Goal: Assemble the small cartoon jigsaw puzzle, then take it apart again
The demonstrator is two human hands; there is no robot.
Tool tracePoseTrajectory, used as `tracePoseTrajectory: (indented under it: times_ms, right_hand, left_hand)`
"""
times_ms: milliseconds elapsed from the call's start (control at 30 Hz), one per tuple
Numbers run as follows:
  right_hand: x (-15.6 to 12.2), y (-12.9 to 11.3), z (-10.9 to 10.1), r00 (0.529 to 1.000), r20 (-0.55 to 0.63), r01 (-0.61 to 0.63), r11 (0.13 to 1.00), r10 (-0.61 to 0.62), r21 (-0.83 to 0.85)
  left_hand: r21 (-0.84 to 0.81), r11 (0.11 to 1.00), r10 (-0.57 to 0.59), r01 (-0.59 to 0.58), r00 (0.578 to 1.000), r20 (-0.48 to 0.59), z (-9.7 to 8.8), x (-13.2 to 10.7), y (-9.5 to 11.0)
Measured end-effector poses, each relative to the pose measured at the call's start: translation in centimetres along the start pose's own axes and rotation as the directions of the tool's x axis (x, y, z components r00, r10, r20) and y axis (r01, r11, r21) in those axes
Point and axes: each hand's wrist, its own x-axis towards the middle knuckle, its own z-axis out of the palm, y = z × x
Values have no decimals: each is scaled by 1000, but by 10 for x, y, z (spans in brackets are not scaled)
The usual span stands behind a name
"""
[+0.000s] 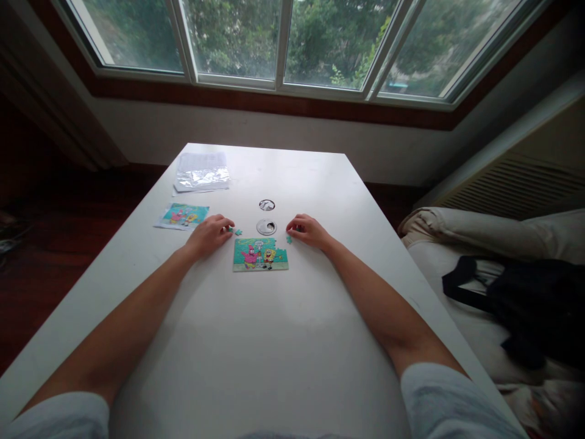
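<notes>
A jigsaw puzzle (259, 256) with cartoon figures on teal lies on the white table, its upper right corner lacking pieces. Left of it, my left hand (211, 235) rests on the table, fingers curled and closed around a small teal puzzle piece (230, 230). Just beyond those fingertips lies a loose piece (238, 232). On the other side, my right hand (308, 231) has its fingers bent and pinched together; whatever they hold is hidden. Close below its fingertips sits another loose teal piece (289, 239).
A cartoon picture sheet (183, 215) in clear plastic lies beyond my left hand. Farther back are papers in a plastic sleeve (202, 172). Two round cable holes (266, 227) sit behind the puzzle. A sofa (470, 268) with dark cloth (539, 305) stands right of the table (256, 353).
</notes>
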Motion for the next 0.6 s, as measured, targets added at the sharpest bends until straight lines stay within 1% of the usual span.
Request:
tracePoseTrajectory:
  times_ms: [100, 233, 400, 600]
  right_hand:
    - [0, 1, 0, 1000, -3, -2, 1000, 2, -9]
    - [0, -2, 0, 1000, -8, -2, 1000, 2, -7]
    - [0, -5, 0, 1000, -11, -11, 1000, 10, -6]
    - [0, -4, 0, 1000, -15, -5, 1000, 5, -9]
  left_hand:
    - [37, 999, -10, 12, 998, -64, 6, 0, 4]
    - [76, 994, -70, 79, 991, -115, 10, 0, 7]
    - [59, 992, -108, 115, 988, -109, 11, 1, 7]
    - [2, 988, -157, 157, 985, -69, 14, 6, 6]
